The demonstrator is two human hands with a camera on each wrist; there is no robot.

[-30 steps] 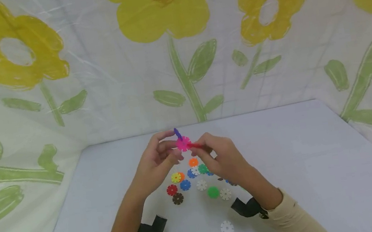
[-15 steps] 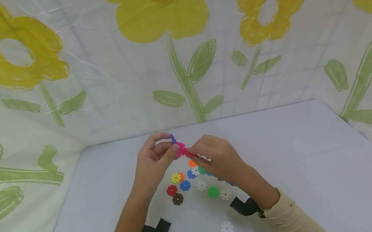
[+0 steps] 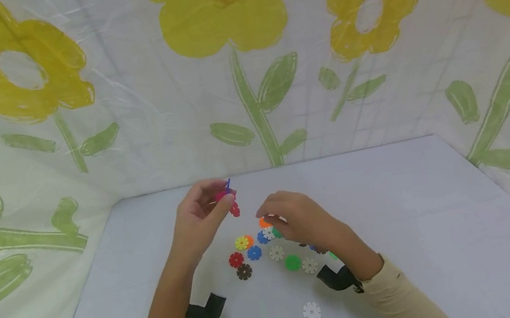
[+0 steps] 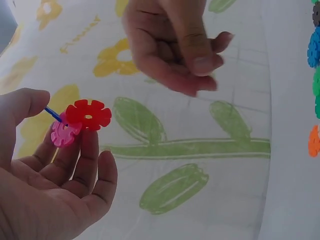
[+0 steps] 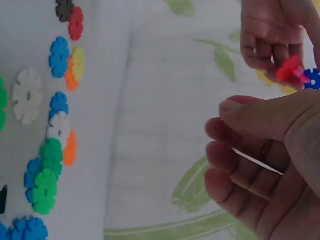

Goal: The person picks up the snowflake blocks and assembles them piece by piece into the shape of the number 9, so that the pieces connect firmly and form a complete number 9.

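Three notched snowflake discs, one red [image 4: 97, 110], one pink [image 4: 64, 136] and one blue [image 5: 313, 80], are joined at angles into one small piece. My left hand [image 3: 195, 221] holds this piece above the table, the thumb against the blue disc in the left wrist view. To its right, in the head view, my right hand [image 3: 302, 218] hovers over the loose discs. Its fingers are loosely bent, and nothing lies between them in the right wrist view. A gap separates the right hand from the joined piece.
Loose discs lie below the hands on the white table [image 3: 411, 203], among them a yellow disc [image 3: 241, 243], a dark brown disc [image 3: 244, 272] and a green disc [image 3: 292, 262]. Nearer the front lies a white disc [image 3: 312, 312]. A flower-printed curtain [image 3: 157, 113] stands behind the table.
My right hand has let go of the red disc. My left hand has moved left with the joined piece and turned it, so the red disc now hangs below the thumb.
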